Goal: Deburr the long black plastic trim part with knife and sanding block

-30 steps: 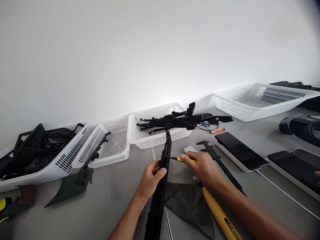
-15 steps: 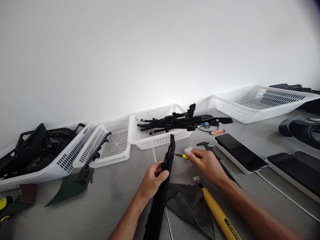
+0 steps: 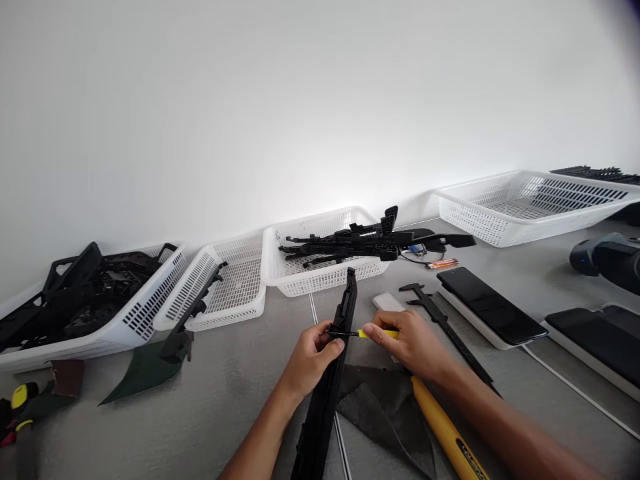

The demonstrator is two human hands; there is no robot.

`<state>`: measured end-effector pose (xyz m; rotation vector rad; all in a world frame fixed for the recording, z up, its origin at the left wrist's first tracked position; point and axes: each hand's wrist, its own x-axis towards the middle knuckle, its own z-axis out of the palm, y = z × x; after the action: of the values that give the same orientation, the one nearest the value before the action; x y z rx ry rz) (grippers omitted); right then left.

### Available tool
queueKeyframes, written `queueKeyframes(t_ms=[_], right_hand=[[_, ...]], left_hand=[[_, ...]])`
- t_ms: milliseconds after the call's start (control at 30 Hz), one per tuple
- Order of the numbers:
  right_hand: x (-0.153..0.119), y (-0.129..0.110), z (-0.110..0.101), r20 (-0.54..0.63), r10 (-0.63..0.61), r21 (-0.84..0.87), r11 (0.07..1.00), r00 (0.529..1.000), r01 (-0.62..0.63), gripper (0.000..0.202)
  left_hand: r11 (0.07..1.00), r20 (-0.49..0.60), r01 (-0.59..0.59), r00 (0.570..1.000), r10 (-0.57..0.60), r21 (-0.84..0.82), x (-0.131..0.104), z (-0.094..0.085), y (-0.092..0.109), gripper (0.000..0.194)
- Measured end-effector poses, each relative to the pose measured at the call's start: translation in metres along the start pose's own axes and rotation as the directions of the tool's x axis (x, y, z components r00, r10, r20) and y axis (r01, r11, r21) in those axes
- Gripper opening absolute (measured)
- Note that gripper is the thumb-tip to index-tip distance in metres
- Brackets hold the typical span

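Note:
My left hand (image 3: 313,357) is closed round a long black plastic trim strip (image 3: 320,407), thumb on its face, holding it tilted with the clipped end pointing away from me. Between the thumb and fingers of my right hand (image 3: 405,340) is a slim yellow-handled tool (image 3: 365,333). Its thin dark tip lies across the strip, close beside my left thumb; whether it touches the plastic is hard to tell. Below my right hand are a dark cloth (image 3: 385,407) and a thick yellow handle (image 3: 445,430) with lettering.
A black caliper (image 3: 450,333) and a phone (image 3: 490,303) on a white box lie at right. White baskets (image 3: 325,287) line the wall, one heaped with black strips (image 3: 345,247). Another basket (image 3: 125,327) holds black parts. Green sandpaper-like sheets (image 3: 140,373) lie at left.
My right hand has brought the yellow-handled tool left and down, so its tip now crosses the black strip near my left thumb. The view has shifted slightly.

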<state>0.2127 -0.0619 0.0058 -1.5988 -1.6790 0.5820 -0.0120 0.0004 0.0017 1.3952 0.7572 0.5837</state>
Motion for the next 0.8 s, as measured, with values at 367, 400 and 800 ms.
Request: queueKeyframes(t_ms=[367, 400, 800], right_hand=[[0.002, 0.007, 0.008, -0.138, 0.089, -0.030, 0.995, 0.986, -0.094, 0.070], [0.003, 0.009, 0.007, -0.163, 0.098, -0.030, 0.994, 0.982, -0.104, 0.070], [0.003, 0.010, 0.001, -0.044, 0.022, -0.070, 0.997, 0.999, -0.025, 0.065]], left_hand=[[1.000, -0.020, 0.006, 1.000, -0.005, 0.019, 0.001, 0.000, 0.000, 0.044], [1.000, -0.020, 0.015, 1.000, -0.015, 0.015, 0.001, 0.000, 0.001, 0.045], [0.996, 0.016, 0.017, 1.000, -0.016, -0.092, 0.000, -0.007, -0.001, 0.086]])
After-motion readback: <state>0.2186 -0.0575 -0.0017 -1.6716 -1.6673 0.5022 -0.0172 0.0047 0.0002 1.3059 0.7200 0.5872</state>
